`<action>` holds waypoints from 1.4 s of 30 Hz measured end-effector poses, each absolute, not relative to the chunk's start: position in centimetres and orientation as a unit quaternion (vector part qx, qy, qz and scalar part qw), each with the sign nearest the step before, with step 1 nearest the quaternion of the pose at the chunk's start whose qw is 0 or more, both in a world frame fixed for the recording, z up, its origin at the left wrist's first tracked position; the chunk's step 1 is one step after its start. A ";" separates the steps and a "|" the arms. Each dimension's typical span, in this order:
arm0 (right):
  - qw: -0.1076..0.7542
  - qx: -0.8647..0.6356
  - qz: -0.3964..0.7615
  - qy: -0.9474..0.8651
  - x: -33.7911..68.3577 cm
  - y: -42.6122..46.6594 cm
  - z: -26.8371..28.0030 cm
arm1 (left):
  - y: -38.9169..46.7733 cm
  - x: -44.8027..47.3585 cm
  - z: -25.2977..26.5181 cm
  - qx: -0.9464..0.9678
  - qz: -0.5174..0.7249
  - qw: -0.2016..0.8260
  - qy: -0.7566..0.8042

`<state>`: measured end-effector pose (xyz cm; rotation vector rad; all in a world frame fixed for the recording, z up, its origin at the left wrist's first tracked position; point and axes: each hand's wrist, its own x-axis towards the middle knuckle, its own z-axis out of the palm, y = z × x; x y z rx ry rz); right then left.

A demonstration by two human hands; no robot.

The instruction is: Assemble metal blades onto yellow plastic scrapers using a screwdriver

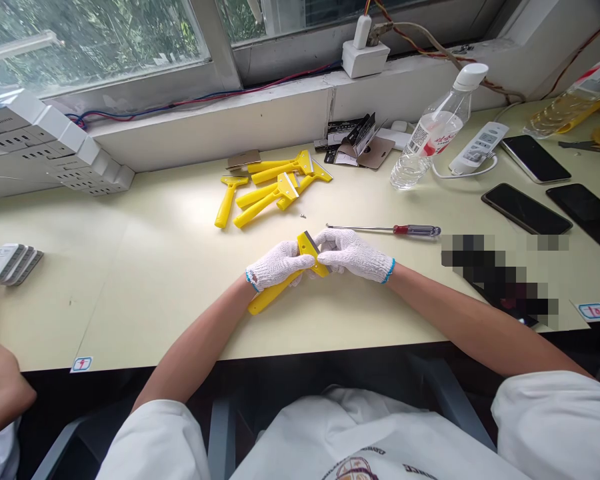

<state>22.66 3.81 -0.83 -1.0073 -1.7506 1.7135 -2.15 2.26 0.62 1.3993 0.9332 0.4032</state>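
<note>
A yellow scraper slants across the near part of the table, its wide head turned up and to the right. My left hand, in a white knit glove, is wrapped round it just below the head. At the head's right edge, my gloved right hand pinches the metal blade side; its fingertips are partly hidden. Beyond my hands lie several more yellow scrapers in a loose pile. A screwdriver with a red and clear handle lies just past my right hand. Tiny screws rest near the pile.
A water bottle, a power strip and several phones stand or lie at the right. Black card packaging sits by the wall. Stacked white boxes are at the left, near another person's arm.
</note>
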 end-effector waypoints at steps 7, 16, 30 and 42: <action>0.256 -0.365 0.631 -0.635 22.6 3.9 -1.4 | 2.4 -2.5 0.3 0.626 0.168 0.644 0.406; 0.283 -0.379 0.642 -0.604 22.2 3.5 -0.6 | 2.3 -2.3 0.6 0.597 0.184 0.667 0.406; 0.317 -0.500 0.233 -0.772 24.0 5.7 -2.3 | 2.4 -2.7 0.2 0.600 0.187 0.650 0.427; 0.166 -0.510 0.111 -0.837 23.9 6.3 -2.4 | 2.3 -2.6 0.4 0.623 0.167 0.626 0.439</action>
